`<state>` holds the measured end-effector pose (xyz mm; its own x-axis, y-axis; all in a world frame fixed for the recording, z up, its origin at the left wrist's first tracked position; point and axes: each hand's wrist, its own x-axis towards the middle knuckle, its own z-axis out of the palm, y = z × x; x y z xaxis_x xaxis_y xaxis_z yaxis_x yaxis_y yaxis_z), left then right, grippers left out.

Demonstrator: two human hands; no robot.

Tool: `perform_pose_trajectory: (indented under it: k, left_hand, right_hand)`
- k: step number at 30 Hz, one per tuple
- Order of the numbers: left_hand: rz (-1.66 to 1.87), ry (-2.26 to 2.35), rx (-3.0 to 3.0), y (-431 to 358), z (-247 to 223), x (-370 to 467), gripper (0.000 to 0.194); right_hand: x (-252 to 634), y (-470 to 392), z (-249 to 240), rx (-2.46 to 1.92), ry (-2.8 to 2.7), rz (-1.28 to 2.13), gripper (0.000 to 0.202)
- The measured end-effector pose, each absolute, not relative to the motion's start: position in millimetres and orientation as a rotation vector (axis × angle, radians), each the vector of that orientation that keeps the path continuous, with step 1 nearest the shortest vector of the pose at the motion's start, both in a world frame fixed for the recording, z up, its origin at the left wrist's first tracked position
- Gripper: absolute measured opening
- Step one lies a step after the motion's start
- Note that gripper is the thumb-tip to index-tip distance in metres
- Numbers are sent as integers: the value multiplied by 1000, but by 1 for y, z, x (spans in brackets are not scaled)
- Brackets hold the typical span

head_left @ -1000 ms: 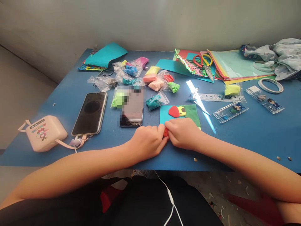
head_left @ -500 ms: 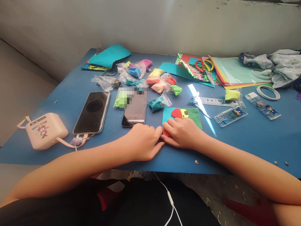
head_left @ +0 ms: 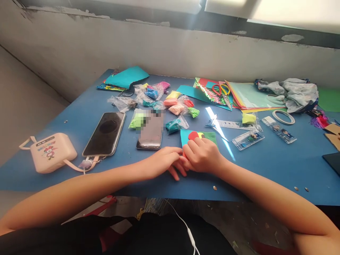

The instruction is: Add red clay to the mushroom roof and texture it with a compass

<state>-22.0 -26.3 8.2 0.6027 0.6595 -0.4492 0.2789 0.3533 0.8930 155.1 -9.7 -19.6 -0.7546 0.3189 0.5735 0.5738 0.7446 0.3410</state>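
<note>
Two hands close: your right hand [head_left: 203, 155] curled on orange-red clay [head_left: 185, 153], left hand [head_left: 166, 160] loosely open, no hold visible. Press down and your knuckles could dent the red shape [head_left: 192, 135].

2 phones [head_left: 104, 134] | 1 card [head_left: 211, 137] | 1 ruler [head_left: 231, 124] | 1 scissors [head_left: 226, 101] | 2 tape rolls [head_left: 288, 122] | 2 clear packs [head_left: 248, 139] | clay bags [head_left: 174, 125]: loads, too jumbled to count tbh

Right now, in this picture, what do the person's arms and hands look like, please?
The left hand and right hand are bare, with no gloves or rings visible. Both forearms show no sleeves. Black clothing is worn below, with a white cable over it.
</note>
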Motion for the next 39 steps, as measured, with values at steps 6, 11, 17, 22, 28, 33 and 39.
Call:
perform_pose_trajectory:
  k: [6, 11, 17, 22, 28, 33, 39]
  left_hand:
    - [411, 694, 929, -30, 1, -19, 29]
    - [434, 777, 867, -30, 3, -20, 29]
    - [489, 729, 952, -32, -1, -18, 13]
    - [491, 727, 930, -32, -4, -15, 7]
    - [466, 590, 770, -28, -7, -12, 28]
    - [442, 640, 696, -27, -6, -11, 29]
    - [495, 562, 692, -31, -7, -12, 29]
  right_hand:
    - [155, -9, -19, -631, -2476, -711, 51]
    - [151, -12, -20, -701, -2429, -779, 48]
    - [146, -17, -20, -721, -2415, -819, 41]
    - [147, -18, -23, -634, -2372, -485, 34]
    - [145, -17, -28, -851, -2427, -335, 45]
    - [143, -20, -28, -786, -2368, -473, 42]
    - [146, -19, -24, -686, -2368, -427, 34]
